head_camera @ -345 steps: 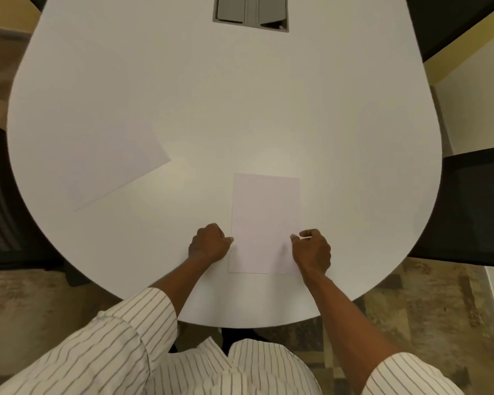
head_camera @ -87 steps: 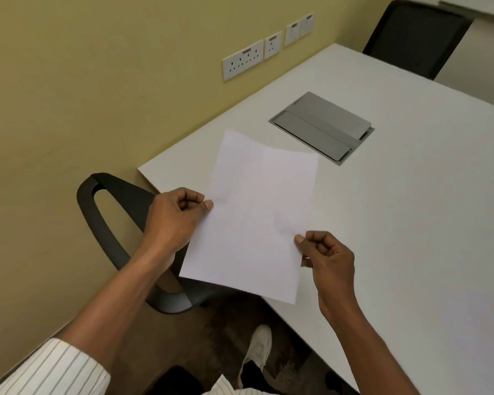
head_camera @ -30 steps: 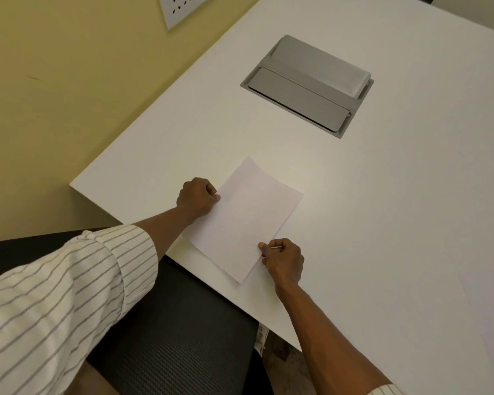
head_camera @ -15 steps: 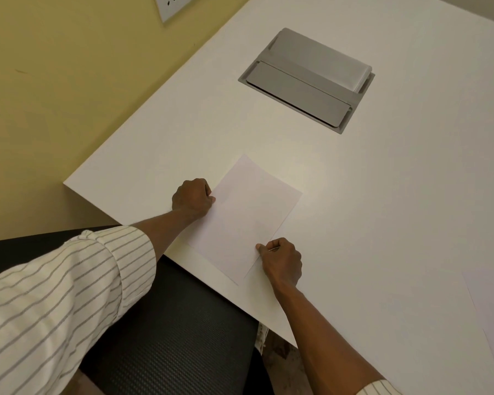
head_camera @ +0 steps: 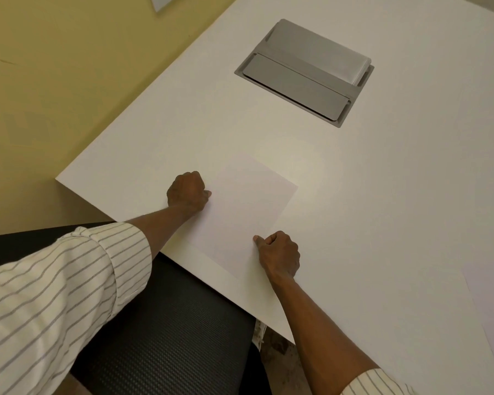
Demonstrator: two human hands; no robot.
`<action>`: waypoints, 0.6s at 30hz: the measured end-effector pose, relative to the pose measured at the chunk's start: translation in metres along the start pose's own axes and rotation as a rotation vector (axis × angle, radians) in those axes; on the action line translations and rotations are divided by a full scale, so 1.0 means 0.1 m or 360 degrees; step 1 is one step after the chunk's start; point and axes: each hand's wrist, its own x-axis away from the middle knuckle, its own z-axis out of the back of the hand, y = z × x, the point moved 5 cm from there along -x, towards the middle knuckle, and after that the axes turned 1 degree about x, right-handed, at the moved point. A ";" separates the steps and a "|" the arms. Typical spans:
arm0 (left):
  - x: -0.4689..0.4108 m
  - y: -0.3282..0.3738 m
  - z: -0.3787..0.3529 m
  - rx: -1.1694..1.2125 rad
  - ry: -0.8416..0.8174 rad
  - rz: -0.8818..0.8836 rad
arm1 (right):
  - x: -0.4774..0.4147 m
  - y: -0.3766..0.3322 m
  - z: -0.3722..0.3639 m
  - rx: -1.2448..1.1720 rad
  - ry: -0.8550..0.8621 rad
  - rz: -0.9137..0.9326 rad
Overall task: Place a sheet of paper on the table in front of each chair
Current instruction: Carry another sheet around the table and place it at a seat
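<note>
A white sheet of paper (head_camera: 240,212) lies flat on the white table (head_camera: 368,181), near its front edge, above a black mesh chair (head_camera: 166,332). My left hand (head_camera: 187,192) sits at the sheet's left edge with fingers curled and the thumb pinching the paper. My right hand (head_camera: 278,256) is at the sheet's right edge, also curled, thumb on the paper. A second sheet (head_camera: 491,303) lies at the table's right, partly cut off by the frame.
A grey metal cable hatch (head_camera: 303,72) is set into the tabletop farther back. A yellow wall (head_camera: 54,81) runs along the left, close to the table's corner. A wall socket plate (head_camera: 160,1) shows at the top left.
Since 2.9 s ago the sheet came down from mid-air onto the table before the chair. Over the last second both hands have stayed at its edges; only the view shifted slightly.
</note>
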 end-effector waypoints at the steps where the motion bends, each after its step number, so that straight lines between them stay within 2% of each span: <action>1: 0.00 0.01 0.01 -0.0012 -0.0001 -0.0001 | 0.00 0.00 0.00 0.0001 0.0000 0.0002; 11: 0.08 0.20 0.20 0.0007 0.0060 0.0017 | 0.03 0.01 0.06 -0.0083 -0.0058 -0.0012; 18: 0.43 0.57 0.30 0.0075 -0.0042 -0.0046 | 0.20 0.22 0.37 -0.0052 -0.0149 -0.0040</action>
